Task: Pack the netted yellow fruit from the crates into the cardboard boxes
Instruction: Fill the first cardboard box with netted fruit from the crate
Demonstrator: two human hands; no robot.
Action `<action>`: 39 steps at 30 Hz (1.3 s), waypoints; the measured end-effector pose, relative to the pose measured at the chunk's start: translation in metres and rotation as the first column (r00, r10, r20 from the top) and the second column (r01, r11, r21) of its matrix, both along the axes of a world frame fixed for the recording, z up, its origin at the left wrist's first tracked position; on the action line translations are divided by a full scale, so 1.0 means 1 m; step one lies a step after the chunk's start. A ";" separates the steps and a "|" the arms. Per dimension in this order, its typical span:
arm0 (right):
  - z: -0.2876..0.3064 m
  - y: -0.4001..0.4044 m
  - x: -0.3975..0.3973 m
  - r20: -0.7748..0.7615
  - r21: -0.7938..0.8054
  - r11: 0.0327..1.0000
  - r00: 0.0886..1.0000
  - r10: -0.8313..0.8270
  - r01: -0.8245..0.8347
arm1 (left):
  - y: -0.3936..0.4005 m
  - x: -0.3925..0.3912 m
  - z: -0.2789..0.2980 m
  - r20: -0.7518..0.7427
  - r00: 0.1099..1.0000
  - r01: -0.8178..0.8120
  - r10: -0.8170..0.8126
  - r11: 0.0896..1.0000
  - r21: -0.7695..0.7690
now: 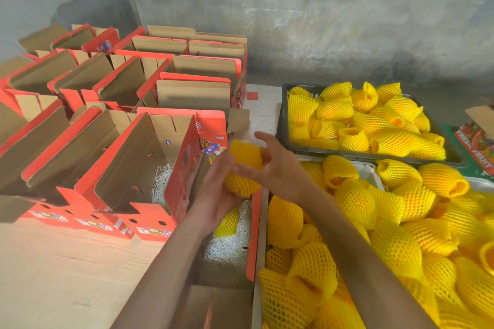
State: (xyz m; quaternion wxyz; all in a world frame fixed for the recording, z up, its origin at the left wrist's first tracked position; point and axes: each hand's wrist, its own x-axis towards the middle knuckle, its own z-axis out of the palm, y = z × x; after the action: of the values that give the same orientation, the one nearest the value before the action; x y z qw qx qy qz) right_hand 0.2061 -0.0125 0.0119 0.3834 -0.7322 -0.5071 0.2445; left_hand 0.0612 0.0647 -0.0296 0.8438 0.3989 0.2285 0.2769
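Grey concrete wall backs rows of open red cardboard boxes at nine o'clock. Centre, left hand and right hand cup one netted yellow fruit above a shred-lined box, likely to lower it gently. Full crates sit at three o'clock.

a pale wooden surface carries many open red cardboard boxes in rows on the left. on the right, a dark crate and a light crate stand, full of netted yellow fruit.
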 end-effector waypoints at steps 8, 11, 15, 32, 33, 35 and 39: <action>-0.016 -0.039 0.024 0.318 -0.349 0.937 0.935 0.154 -0.036 | -0.010 0.006 -0.076 -0.600 0.717 -0.264 0.354 0.935 0.235; -0.024 -0.050 0.022 0.336 -0.572 0.817 0.887 0.316 -0.075 | -0.004 0.021 -0.101 -0.707 0.615 -0.105 0.350 0.925 0.366; -0.042 -0.055 0.015 0.398 -0.586 0.807 0.840 0.368 -0.076 | -0.002 0.033 -0.125 -0.858 0.421 0.188 0.296 0.896 0.401; -0.020 -0.041 0.019 -0.063 0.100 0.995 0.998 -0.005 0.011 | -0.002 0.015 -0.030 -0.388 0.902 -0.115 0.191 0.971 0.210; -0.020 -0.034 0.014 -0.083 0.113 0.994 0.996 0.023 -0.014 | -0.005 0.010 -0.022 -0.284 0.957 -0.031 0.062 0.993 0.113; -0.026 -0.023 0.006 -0.039 0.075 0.994 0.996 0.085 -0.081 | -0.010 0.000 -0.015 -0.101 0.989 0.111 -0.111 0.994 -0.006; -0.050 -0.016 0.003 0.105 -0.033 0.985 0.979 0.172 -0.170 | -0.012 -0.016 -0.024 -0.075 0.994 0.064 -0.079 0.980 -0.191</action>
State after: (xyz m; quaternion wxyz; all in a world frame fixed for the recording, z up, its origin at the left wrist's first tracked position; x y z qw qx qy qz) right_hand 0.2089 -0.0287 -0.0378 0.3245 -0.7024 -0.5851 0.2428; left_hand 0.0455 0.0529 -0.0540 0.8770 0.3365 0.2738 0.2068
